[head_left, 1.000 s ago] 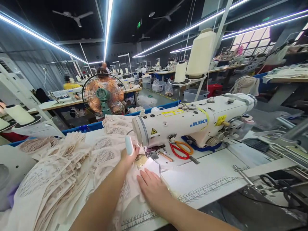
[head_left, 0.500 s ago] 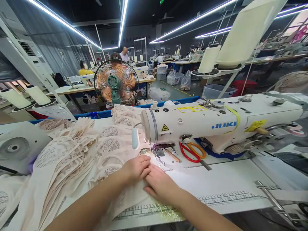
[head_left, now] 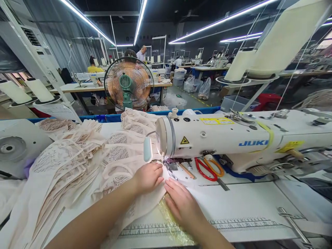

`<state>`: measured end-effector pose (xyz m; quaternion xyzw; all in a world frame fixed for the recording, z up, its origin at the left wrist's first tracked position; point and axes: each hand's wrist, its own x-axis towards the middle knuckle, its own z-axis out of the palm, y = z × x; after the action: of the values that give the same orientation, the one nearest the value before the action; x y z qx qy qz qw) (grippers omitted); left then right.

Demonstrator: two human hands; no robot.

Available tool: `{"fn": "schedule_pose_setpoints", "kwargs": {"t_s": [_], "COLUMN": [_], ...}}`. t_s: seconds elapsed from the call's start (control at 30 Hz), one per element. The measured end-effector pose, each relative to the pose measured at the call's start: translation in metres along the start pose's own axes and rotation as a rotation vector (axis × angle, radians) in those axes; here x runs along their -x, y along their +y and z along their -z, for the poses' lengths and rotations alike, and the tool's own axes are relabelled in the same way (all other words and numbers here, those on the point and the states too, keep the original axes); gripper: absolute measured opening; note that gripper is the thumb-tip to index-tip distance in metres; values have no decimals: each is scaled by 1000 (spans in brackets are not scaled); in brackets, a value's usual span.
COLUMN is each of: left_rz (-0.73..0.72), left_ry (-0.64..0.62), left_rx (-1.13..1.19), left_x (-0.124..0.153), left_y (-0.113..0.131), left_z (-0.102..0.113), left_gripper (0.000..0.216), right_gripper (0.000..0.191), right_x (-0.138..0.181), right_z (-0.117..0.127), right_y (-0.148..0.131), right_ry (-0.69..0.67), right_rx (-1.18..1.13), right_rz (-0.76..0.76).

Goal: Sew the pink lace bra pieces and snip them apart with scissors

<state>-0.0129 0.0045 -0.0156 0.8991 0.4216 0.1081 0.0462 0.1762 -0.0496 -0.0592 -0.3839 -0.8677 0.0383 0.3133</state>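
Note:
My left hand (head_left: 149,176) rests knuckles up on a pale beige lace piece (head_left: 145,204) just left of the needle area, fingers curled down onto the cloth. My right hand (head_left: 181,202) lies flat beside it, fingers stretched toward the presser foot (head_left: 169,165), pressing the cloth and a shiny gold strip (head_left: 168,216) onto the white sewing table (head_left: 246,204). The white JUKI sewing machine (head_left: 233,140) stretches to the right above both hands.
A heap of beige lace pieces (head_left: 70,166) covers the table's left. Red and orange scissors (head_left: 207,167) lie under the machine arm. A fan (head_left: 129,83) stands behind, large thread cones (head_left: 282,38) at right. Other people work at far tables.
The view has tilted down and drawn closer. My left hand came back from the needle area onto the cloth; my right hand slid slightly right and forward beside it.

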Motion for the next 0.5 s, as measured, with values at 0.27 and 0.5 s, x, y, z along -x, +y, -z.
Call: {"fn": "schedule_pose_setpoints", "kwargs": {"t_s": [0.27, 0.5], "left_rz": [83, 146], "left_ry": [21, 37], "left_rx": [-49, -75], "left_x": [-5, -7], "left_y": [12, 22], "left_z": [-6, -8], "left_gripper": [35, 32], "right_gripper": [27, 27], "right_x": [-1, -2], "right_z": [4, 6], "right_y": [-1, -1], "right_ry": [47, 31], "right_rx": [3, -15], "right_rz": [-17, -27]}}
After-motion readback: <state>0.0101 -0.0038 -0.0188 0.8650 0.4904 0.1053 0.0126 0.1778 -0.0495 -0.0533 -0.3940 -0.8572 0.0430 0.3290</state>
